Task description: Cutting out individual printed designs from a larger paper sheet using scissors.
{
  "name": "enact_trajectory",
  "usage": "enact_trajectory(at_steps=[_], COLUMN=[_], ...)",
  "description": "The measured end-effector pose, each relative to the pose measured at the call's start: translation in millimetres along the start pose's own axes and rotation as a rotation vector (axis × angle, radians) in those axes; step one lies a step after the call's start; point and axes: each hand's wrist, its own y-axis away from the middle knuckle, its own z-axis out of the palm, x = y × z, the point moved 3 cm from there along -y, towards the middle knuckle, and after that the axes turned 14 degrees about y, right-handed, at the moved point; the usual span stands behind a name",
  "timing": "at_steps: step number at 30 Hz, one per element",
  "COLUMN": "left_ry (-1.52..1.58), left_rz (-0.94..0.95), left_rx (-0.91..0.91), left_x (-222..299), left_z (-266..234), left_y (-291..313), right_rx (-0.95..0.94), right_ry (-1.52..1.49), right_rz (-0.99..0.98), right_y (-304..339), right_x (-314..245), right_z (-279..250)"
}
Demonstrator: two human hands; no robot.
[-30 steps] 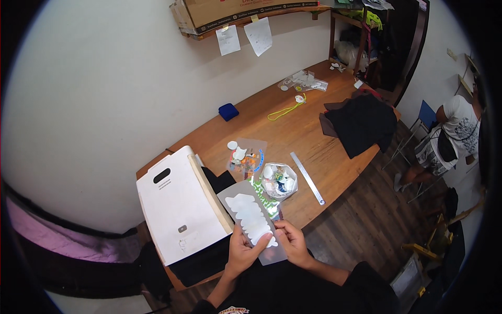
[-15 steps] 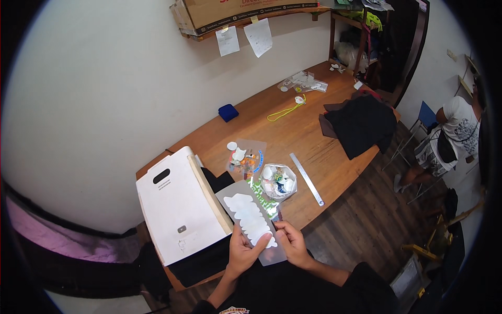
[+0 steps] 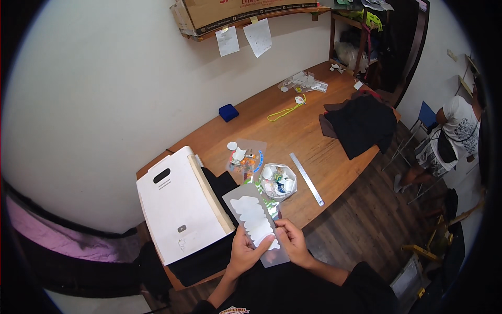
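Note:
Both my hands hold a translucent film sheet (image 3: 242,192) over the near edge of the table. A white backing shape (image 3: 254,220) with a wavy outline lies along the film. My left hand (image 3: 244,253) grips the sheet's left side, its thumb pressing on the near end of the white shape. At the right edge, my right hand (image 3: 293,244) pinches the film between thumb and fingers. Just beyond the sheet, a film with green print (image 3: 271,205) is partly covered by it. A clear bag of white and coloured scraps (image 3: 278,182) stands beside that print.
Left of my hands is a white heat press (image 3: 180,204) with a black base. A steel ruler (image 3: 307,179), printed film pieces (image 3: 246,157), a blue box (image 3: 228,112), a yellow lanyard (image 3: 285,113) and black cloth (image 3: 361,125) lie on the table. A person (image 3: 455,125) sits at far right.
The far end of the film sheet has swung right, away from the heat press. My left hand has shifted slightly with it; my right hand stays nearly in place.

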Motion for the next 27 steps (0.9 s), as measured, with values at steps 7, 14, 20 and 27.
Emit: enact_trajectory(at_steps=[7,14,20,27], left_ry=[-0.020,0.019,0.035,0.031], left_rz=[0.037,0.011,0.063,0.022], left_rx=[0.014,-0.009,0.061,0.043], left_x=[0,1,-2,3], left_z=[-2,1,1,9], left_y=[-2,0,0,4], right_rx=[-0.054,-0.071,-0.124,-0.103], right_ry=[-0.019,-0.144,-0.262,-0.081], right_rz=[0.015,0.057,0.085,-0.080], right_y=[5,8,17,18], right_x=[7,-2,8,13], right_z=[-6,-1,3,-1])
